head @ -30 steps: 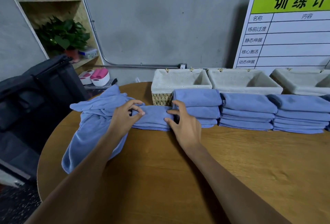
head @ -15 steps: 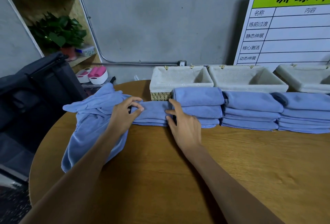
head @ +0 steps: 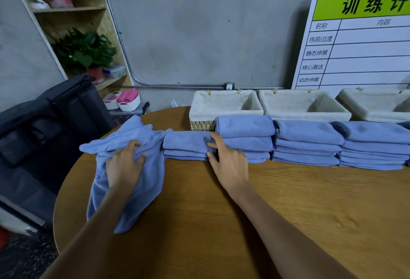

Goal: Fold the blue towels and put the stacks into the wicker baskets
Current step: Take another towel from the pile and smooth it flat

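A loose pile of unfolded blue towels [head: 137, 181] lies at the table's left edge, and my left hand [head: 125, 163] grips a bunch of that cloth. To its right sits a low stack of folded blue towels [head: 186, 145]; my right hand [head: 228, 158] rests against its right end, fingers spread. Three taller folded stacks [head: 244, 138], [head: 307, 143], [head: 375, 145] line up to the right. Behind them stand three cloth-lined wicker baskets [head: 224, 112], [head: 304, 114], [head: 375, 110], with no towels showing in them.
The round wooden table [head: 288, 212] curves away at the left, where a dark bag [head: 44, 127] stands on the floor side. A white training board [head: 359, 41] leans on the wall behind the baskets. A shelf with a plant [head: 84, 52] is at the back left.
My left hand has slid left off the low folded stack onto the loose towel pile and closed on it. My right hand stays at the stack's right end.
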Motion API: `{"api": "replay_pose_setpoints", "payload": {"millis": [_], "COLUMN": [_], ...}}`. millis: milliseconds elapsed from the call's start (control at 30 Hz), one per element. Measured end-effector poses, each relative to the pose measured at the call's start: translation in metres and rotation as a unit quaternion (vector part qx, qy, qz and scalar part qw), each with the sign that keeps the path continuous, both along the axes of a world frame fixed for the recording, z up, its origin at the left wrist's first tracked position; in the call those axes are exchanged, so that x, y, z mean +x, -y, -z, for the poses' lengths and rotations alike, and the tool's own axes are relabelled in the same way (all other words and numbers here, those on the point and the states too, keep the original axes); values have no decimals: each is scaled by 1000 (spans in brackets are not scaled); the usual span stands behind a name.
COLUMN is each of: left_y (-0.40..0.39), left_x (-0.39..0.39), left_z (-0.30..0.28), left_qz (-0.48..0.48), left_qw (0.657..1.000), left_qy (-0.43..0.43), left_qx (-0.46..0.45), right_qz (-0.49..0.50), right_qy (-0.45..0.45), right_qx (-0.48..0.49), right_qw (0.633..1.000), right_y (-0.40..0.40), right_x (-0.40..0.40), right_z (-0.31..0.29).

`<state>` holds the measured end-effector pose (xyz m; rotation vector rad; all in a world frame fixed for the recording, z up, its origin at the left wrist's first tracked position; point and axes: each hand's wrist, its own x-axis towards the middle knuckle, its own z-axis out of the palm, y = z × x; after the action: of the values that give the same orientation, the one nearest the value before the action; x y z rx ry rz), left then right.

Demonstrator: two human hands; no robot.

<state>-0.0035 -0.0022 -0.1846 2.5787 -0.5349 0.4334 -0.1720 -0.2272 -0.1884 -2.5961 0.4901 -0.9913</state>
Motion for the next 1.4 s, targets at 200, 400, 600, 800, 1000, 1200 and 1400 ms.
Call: {"api": "replay_pose_setpoints", "payload": {"millis": [200,400,600,800,1000,1200,1400], "left_y": [-17,-7,46,114,162,192,223], "left_x": [-61,-140,-213,-253,-284,-310,-328], "left_z": [-1,-8,-23,-28,-29,-31,-40], "left_qz": [-38,-26,26,119,178,207,245], "left_qw": [999,998,992,975,968,962,931], "left_qy": [-7,-51,-118,-175,-163,-161,-266], "left_qx": [-26,-8,24,-62,-64,-70,-48], "right_qz": [-33,-150,-226,-169,-107,-66,-37], "right_qy": [10,-2,-19,-10,15,17,-45], "right_qx": [-38,18,244,289,316,312,289], "right_qw": [999,989,943,942,942,948,956], "right_y": [-10,-19,-16,35,84,112,147], "right_x": [-20,-77,-123,-181,-232,-254,-252], "right_z": [-3,6,2,-9,-7,-11,-13]}}
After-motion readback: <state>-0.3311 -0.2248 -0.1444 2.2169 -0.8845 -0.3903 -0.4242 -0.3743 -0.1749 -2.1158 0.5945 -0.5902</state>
